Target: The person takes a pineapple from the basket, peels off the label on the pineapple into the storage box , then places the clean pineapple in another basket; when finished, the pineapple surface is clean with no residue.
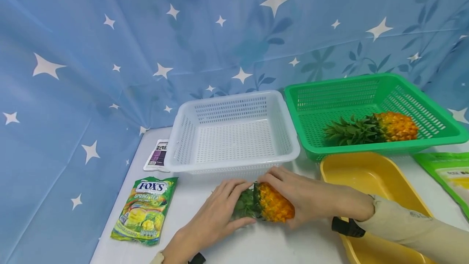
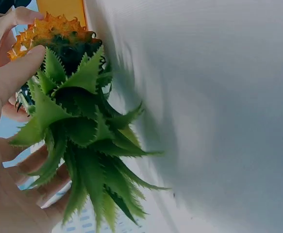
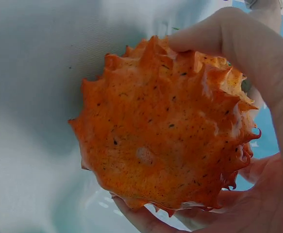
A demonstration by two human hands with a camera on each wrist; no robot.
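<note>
A toy-like pineapple (image 1: 275, 205) with an orange spiky body and green leaves lies sideways on the white table, in front of the white basket. My right hand (image 1: 304, 194) grips its body from the right; in the right wrist view the thumb and fingers curl round the orange fruit (image 3: 151, 131). My left hand (image 1: 216, 211) holds the crown end. In the left wrist view its thumb lies where the green leaves (image 2: 88, 131) meet the fruit, with the other fingers behind the leaves, partly hidden.
Behind the hands stands a white basket (image 1: 232, 166). A green basket (image 1: 366, 150) to its right holds another pineapple (image 1: 397, 127). A yellow bin (image 1: 355, 174) sits under my right forearm. A candy bag (image 1: 143, 211), a small packet (image 1: 157, 156) and a green bag (image 1: 448, 178) lie about.
</note>
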